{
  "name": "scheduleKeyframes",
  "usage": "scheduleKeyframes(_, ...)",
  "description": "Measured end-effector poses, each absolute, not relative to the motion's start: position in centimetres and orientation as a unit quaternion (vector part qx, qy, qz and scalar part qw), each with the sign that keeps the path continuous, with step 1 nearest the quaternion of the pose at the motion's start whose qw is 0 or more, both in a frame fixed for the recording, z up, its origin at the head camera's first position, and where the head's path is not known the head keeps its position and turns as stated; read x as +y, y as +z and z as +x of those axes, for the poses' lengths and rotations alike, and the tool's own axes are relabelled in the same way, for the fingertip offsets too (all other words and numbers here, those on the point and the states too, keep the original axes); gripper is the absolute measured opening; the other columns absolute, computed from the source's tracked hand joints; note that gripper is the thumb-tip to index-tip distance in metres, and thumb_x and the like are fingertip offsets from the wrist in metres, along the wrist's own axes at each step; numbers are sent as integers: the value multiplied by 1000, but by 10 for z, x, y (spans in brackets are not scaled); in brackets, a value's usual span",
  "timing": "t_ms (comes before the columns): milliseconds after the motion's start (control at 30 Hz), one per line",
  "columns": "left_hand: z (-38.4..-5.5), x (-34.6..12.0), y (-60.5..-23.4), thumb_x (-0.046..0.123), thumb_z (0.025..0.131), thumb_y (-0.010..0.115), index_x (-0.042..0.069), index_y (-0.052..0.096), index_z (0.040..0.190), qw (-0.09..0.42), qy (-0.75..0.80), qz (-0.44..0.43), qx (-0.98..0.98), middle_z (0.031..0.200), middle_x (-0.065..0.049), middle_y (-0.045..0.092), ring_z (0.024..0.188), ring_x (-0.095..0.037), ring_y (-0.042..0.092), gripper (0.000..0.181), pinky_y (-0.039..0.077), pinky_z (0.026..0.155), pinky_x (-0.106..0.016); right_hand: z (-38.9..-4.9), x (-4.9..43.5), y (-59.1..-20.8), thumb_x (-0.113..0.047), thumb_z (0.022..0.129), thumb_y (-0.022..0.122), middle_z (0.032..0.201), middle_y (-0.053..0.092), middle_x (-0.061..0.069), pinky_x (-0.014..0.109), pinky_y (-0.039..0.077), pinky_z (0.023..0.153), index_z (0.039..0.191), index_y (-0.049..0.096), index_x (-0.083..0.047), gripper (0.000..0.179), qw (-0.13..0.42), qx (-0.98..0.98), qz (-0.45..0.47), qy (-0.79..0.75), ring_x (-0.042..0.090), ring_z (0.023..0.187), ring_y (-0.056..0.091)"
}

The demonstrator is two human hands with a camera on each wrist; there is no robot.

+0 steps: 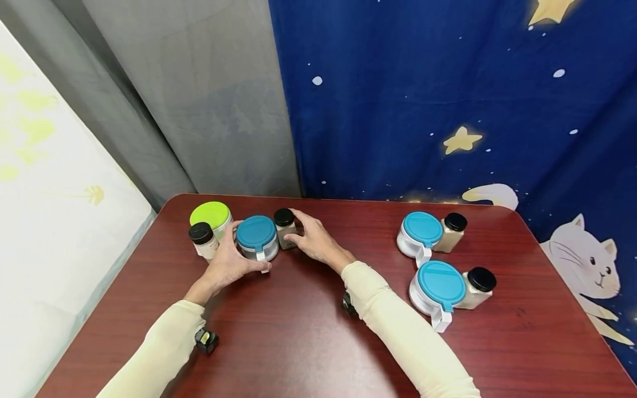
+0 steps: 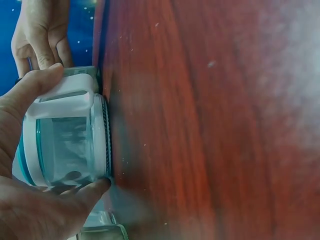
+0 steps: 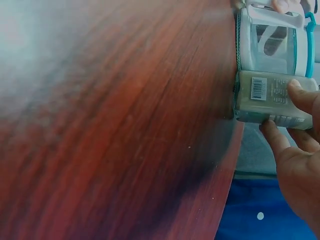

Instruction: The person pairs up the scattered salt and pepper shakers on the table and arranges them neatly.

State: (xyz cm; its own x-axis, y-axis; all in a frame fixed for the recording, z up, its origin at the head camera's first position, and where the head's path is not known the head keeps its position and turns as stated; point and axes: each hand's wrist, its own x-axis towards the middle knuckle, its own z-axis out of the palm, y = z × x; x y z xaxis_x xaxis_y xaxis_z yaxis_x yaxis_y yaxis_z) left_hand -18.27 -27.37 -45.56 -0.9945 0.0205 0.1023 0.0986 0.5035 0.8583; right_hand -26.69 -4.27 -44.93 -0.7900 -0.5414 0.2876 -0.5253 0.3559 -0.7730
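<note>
- a reddish table (image 1: 308, 331) stood by a blue curtain (image 1: 368, 110)
- half-open left hand (image 1: 226, 268) gripped a blue-lidded jar (image 1: 256, 237)
- right hand (image 1: 318, 241) pinched the black-lidded jar (image 1: 285, 227) just beside it

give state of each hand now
Left hand: holding the white-handled, blue-lidded round clear jar.
Right hand: holding the black-lidded square clear jar.

Head view high, angled down; wrist views close, sideways, sharing blue-lidded jar (image 2: 67, 145).

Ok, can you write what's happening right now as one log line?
left grip: holds handled blue-lid jar | right grip: holds square black-lid jar | green-lid jar: table's left side
</note>
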Motion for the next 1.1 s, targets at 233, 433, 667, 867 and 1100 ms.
scheduleKeyframes(233,-177,-269,-455,24,67,98,9,19,154,42,-497,-44,-865,146,-17,40,134,-36,41,119,33,110,-60,-260,-33,-450,-7,90,79,130,64,14,33,48,100,148,49,-3,66,15,802,-323,-502,21,117,61)
scheduleKeyframes(433,-172,-264,-452,23,66,99,9,20,155,44,-499,-55,-864,146,-17,40,133,-35,43,120,34,110,-58,-253,-25,-449,-1,89,78,126,65,17,30,52,94,147,50,-2,64,28,774,-323,-544,23,113,64)
scheduleKeyframes(667,-167,-253,-446,17,65,98,8,22,154,57,-505,-70,-858,146,-16,41,133,-34,44,118,35,110,-56,-244,-15,-445,0,89,77,125,66,17,30,52,94,146,50,-2,63,12,775,-317,-546,22,111,64)
scheduleKeyframes(867,-166,-241,-443,17,63,99,8,24,155,65,-517,-80,-850,146,-13,44,131,-31,47,119,37,110,-52,-237,-5,-439,3,89,76,127,65,18,36,51,96,145,50,0,62,0,777,-296,-556,26,115,63)
scheduleKeyframes(1100,-163,-235,-443,15,64,99,10,26,155,64,-524,-82,-845,145,-12,46,131,-29,48,117,36,110,-50,-231,1,-438,3,89,76,127,64,18,34,51,96,145,49,0,62,0,779,-286,-557,26,114,64)
